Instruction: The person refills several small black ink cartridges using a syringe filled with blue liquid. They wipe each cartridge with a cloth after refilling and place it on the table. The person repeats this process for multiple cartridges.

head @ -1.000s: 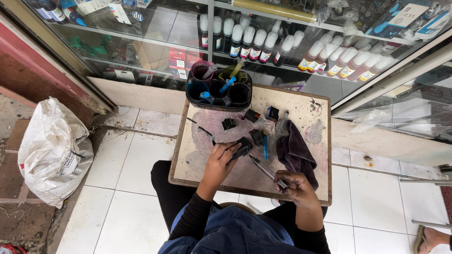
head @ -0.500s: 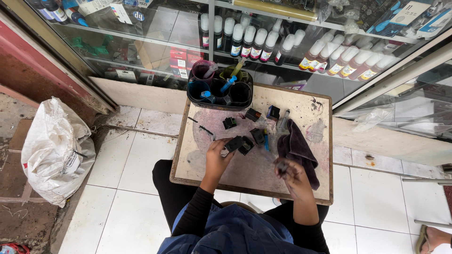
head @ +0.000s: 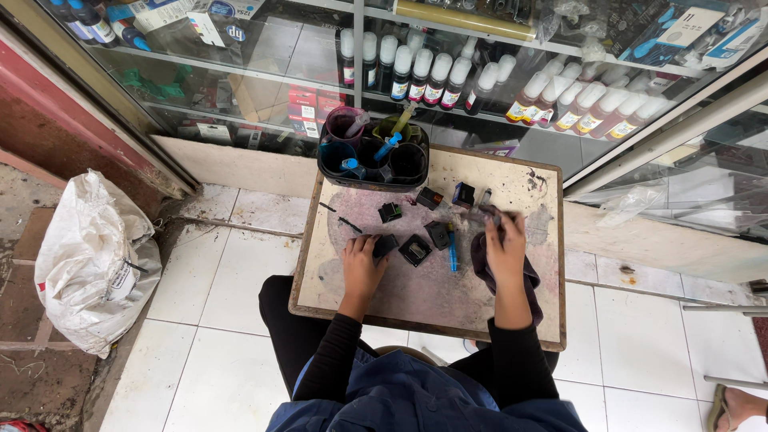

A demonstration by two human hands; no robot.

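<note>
Right hand (head: 506, 244) has moved up off the dark cloth (head: 480, 260), grip closing on a small tool (head: 482, 213); left hand (head: 362, 262) is pinching a black cartridge (head: 385, 246) on the table (head: 448, 308).

— Where does everything sit on the table (head: 512, 320)?

— A tray of cups (head: 373, 156) stands at its far edge, against the glass cabinet (head: 240, 88). Several small cartridges (head: 414, 250) lie mid-table between the hands, with a pen (head: 452, 248) just right of them.

— And the cloth (head: 483, 268)?

— Under the right hand (head: 506, 250). The left hand (head: 362, 266) touches a cartridge (head: 385, 245). A full sack (head: 90, 264) sits on the floor, well left of the table.
</note>
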